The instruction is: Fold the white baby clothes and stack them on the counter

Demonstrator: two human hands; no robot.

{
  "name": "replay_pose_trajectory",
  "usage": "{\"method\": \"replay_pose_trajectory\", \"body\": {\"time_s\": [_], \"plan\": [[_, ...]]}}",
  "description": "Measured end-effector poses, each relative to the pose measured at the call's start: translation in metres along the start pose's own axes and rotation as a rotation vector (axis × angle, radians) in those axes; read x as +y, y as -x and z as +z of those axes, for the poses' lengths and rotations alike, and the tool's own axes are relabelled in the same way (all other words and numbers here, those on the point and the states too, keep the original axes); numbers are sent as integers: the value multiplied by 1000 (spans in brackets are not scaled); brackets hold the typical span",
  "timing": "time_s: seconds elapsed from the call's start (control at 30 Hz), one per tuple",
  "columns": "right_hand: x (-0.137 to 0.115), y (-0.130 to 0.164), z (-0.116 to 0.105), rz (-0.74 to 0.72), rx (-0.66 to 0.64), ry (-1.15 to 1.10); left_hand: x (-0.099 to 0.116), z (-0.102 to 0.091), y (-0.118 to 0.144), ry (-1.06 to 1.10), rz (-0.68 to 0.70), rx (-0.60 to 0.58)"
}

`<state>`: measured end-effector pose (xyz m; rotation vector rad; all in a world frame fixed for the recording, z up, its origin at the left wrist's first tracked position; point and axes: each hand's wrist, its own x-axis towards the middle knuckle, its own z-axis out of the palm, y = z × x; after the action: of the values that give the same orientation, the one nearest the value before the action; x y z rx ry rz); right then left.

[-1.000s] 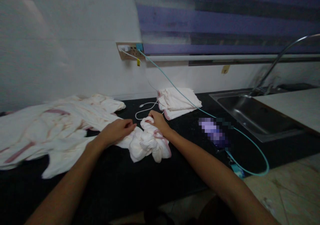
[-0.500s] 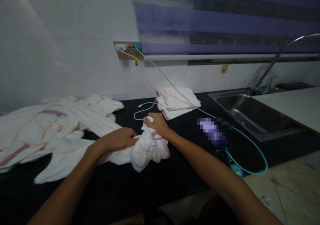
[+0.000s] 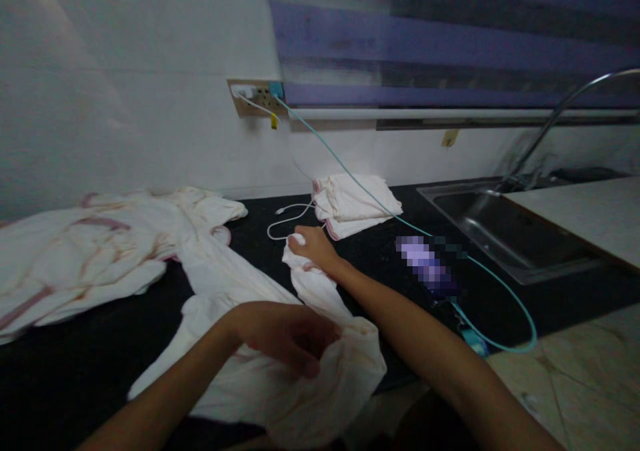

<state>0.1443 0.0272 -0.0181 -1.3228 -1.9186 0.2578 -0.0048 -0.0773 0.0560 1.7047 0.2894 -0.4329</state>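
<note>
Left of the folded cloth stack point(image 3: 357, 197), rumpled white fabric point(image 3: 95, 244); in front of the stack, a loose white cloth point(image 3: 345, 379), left hand point(image 3: 287, 337) curled against it, grip unclear, right hand point(image 3: 315, 245) clutching its bunched end.

Pale wall point(image 3: 150, 137), purple blind point(image 3: 330, 37), black counter point(image 3: 65, 377), tiled floor point(image 3: 600, 364).

Two hands point(image 3: 280, 331) point(image 3: 316, 247), one folded cloth bundle point(image 3: 357, 199), one sink point(image 3: 505, 231), one faucet point(image 3: 552, 116), one teal cable point(image 3: 535, 331)

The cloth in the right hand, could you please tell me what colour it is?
The cloth is white, which shows best in the head view.
</note>
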Motion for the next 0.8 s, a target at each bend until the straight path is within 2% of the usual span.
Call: {"method": "replay_pose_trajectory", "body": {"time_s": [0.13, 0.2, 0.33, 0.5, 0.6, 0.7, 0.8], "plan": [[4, -1, 1, 21, 2, 18, 6, 9, -12, -248, 12, 303], [6, -3, 2, 52, -8, -3, 3, 9, -15, -351, 17, 405], [9, -8, 6, 119, -50, -55, -7, 5, -20, -533, 30, 536], [11, -10, 4, 230, -84, -181, -19, -1, -27, -708, 107, 638], [15, -9, -5, 215, -145, -392, -27, -12, -27, -762, 114, 712], [18, -9, -14, 184, -227, -596, -38, -31, -20, -792, 76, 833], [20, -9, -16, 148, -267, -653, -53, -50, -9, -787, 26, 944]]}}
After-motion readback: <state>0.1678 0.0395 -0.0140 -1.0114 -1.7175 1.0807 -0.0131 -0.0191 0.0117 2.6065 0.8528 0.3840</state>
